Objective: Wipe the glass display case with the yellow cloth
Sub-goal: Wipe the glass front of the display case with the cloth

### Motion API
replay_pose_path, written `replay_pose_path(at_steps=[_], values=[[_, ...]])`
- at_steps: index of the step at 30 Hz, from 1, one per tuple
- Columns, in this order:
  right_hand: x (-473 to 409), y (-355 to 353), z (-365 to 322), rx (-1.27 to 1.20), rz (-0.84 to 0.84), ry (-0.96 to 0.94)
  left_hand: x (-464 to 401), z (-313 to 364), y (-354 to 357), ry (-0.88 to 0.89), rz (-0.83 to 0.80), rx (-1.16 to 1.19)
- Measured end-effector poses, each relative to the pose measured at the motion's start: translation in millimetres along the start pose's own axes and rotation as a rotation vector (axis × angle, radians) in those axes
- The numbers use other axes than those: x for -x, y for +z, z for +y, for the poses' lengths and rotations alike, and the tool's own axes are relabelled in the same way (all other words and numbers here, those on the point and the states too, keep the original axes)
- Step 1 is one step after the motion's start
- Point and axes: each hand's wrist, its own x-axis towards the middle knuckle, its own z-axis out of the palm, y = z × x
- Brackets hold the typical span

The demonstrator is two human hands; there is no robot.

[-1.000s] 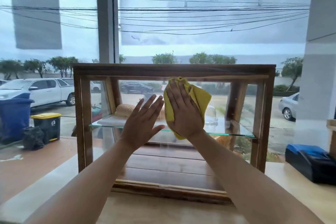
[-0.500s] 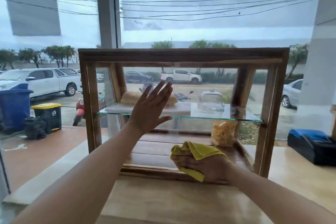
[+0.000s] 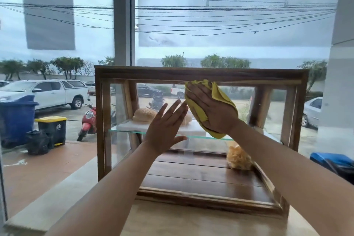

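A wood-framed glass display case [image 3: 201, 75] stands on a pale counter before a big window. My right hand [image 3: 212, 109] presses the yellow cloth [image 3: 223, 96] flat on the front pane, high up, its top edge touching the upper wooden rail. My left hand [image 3: 165, 128] lies flat on the same pane, fingers spread, just left of and below the right hand, holding nothing. Inside, a bun [image 3: 144, 114] rests on the glass shelf [image 3: 124, 131], and a bag of yellow snacks [image 3: 238, 158] sits on the wooden floor at the right.
A blue and black box [image 3: 333, 162] sits on the counter at the right. A white pillar [image 3: 339, 82] rises beyond it. Behind the window are parked cars, a red scooter [image 3: 88, 120] and bins [image 3: 51, 128].
My right hand has carried the yellow cloth from the case's bottom rail up the pane to the top rail. My left hand stays flat on the glass.
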Motion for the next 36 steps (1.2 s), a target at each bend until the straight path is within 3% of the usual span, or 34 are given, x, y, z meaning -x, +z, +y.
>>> replay_pose_path(at_steps=[4, 12, 14, 17, 20, 25, 29, 36], values=[[17.6, -9.2, 20.9, 0.023, -0.021, -0.011, 0.0, -0.5, -1.0, 0.008, -0.006, -0.018], [118.2, -33.9, 78.3, 0.151, -0.031, 0.331, -0.3, -1.6, 1.5, 0.013, 0.021, 0.02], [118.8, -30.3, 69.5, 0.114, 0.009, 0.453, -1.3, -0.8, -0.5, 0.01, 0.027, 0.021], [121.1, -15.9, 39.5, 0.011, 0.1, 0.781, -1.9, 1.5, -2.5, 0.013, 0.032, 0.012], [146.8, -2.9, 2.9, -0.034, 0.07, 0.901, -1.6, 4.5, -7.2, -0.001, 0.024, -0.008], [201.5, 2.7, -70.3, -0.2, -0.167, 1.079, 3.3, 15.0, -9.3, -0.016, -0.007, -0.002], [227.7, 0.1, -107.1, -0.316, -0.461, 1.262, 9.7, 25.1, -11.0, -0.045, -0.055, 0.01], [242.3, -11.3, -124.6, -0.433, -0.923, 1.371, 13.1, 44.9, -14.1, -0.102, -0.058, 0.149]])
